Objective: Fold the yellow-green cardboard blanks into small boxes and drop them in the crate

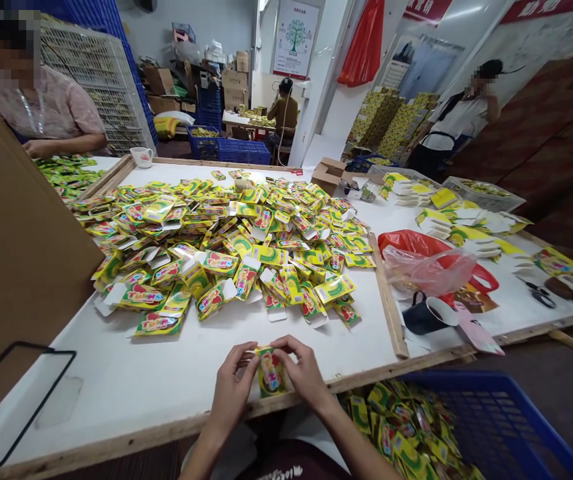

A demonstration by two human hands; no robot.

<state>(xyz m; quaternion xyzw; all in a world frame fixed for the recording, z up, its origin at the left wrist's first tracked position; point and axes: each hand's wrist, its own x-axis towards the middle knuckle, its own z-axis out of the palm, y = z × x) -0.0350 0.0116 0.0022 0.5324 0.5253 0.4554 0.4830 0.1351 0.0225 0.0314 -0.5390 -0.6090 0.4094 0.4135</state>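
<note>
A small yellow-green crayon box (271, 375) stands upright near the table's front edge, its printed face toward me. My left hand (239, 373) pinches its upper left side between thumb and fingers. On the other side my right hand (300, 367) grips the upper right corner the same way. Both sets of fingertips meet at the box's top end; whether the flap there is closed is hidden. Beyond my hands spreads a large heap of similar boxes (246, 260), several with white flaps sticking out.
A blue crate (506, 407) full of boxes sits below the table's edge at right. A wooden strip (386, 300) divides the table; past it are a dark mug (429, 313), red bag (406, 243) and scissors (541, 293). Cardboard (21, 253) rises at left; a co-worker (61, 110) sits behind it.
</note>
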